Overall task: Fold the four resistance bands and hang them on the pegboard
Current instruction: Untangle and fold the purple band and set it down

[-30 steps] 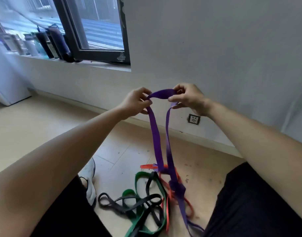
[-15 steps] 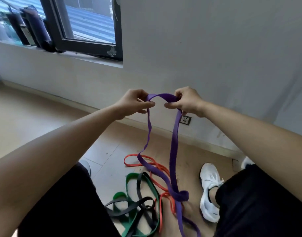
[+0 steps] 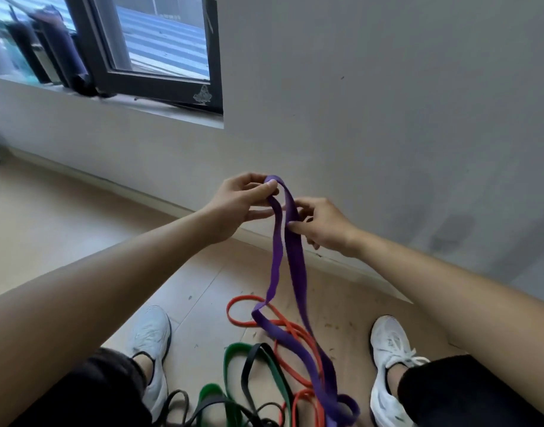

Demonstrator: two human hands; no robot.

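A purple resistance band (image 3: 295,266) hangs in two strands from my hands down to the floor. My left hand (image 3: 240,204) pinches its top bend between thumb and fingers. My right hand (image 3: 320,223) sits a little lower and to the right, thumb and fingers pinching the wider strand. On the floor between my feet lie an orange band (image 3: 283,328), a green band (image 3: 233,362) and a black band (image 3: 249,371), looped over one another. The purple band's lower end curls over them at the bottom. No pegboard is in view.
My white shoes (image 3: 150,343) (image 3: 391,359) stand either side of the bands on the light wooden floor. A grey wall (image 3: 388,118) is close in front. A dark-framed window (image 3: 159,57) with bottles on its sill is at the upper left.
My hands have come closer together. The right hand has slid down below the top bend while the left holds the top. The view has tilted down, so both shoes show.
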